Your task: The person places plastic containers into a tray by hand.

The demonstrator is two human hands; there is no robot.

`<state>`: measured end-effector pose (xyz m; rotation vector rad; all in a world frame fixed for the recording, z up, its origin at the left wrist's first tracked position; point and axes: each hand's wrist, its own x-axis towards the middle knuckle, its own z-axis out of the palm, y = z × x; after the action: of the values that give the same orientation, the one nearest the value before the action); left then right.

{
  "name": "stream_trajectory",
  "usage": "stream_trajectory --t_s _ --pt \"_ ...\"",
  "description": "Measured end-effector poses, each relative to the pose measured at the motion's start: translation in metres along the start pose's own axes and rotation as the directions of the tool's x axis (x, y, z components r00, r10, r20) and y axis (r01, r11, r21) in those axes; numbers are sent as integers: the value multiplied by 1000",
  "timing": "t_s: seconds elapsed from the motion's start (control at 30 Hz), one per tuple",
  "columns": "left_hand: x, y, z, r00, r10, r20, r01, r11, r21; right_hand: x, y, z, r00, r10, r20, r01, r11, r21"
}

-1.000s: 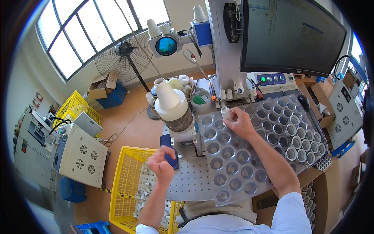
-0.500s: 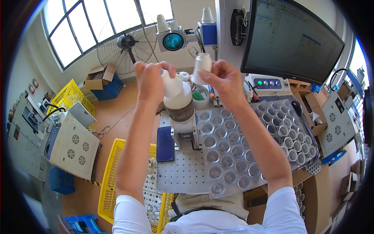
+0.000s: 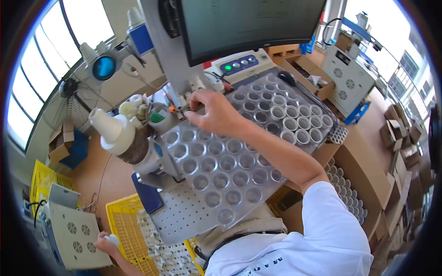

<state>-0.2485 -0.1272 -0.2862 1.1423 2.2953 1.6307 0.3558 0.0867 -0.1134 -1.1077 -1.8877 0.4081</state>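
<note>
right hand (image 3: 216, 114) covers whatever its fingers pinch at tray's (image 3: 230, 184) 11 o'clock edge, can't identify it; left hand (image 3: 107, 244) at 7 o'clock is small, its white piece (image 3: 112, 238) unreadable, arm cut by bottom edge; monitor (image 3: 244, 20) cropped at 12 o'clock, screen text blurred.

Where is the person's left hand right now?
In the head view, the left hand is at the bottom left, down at the yellow crate of white parts, holding one small white part beside the grey fan-vented box.
</note>
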Motion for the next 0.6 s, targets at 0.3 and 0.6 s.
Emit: stream_trajectory --t_s 0.3,0.6 --pt "-52 87 60 976 210 61 -203 973 -113 -60 179 -159 765 641 -71 -457 462 -760" --pt "-166 228 195 612 623 487 -457 782 -424 9 88 -129 834 539 121 -327 657 -679"
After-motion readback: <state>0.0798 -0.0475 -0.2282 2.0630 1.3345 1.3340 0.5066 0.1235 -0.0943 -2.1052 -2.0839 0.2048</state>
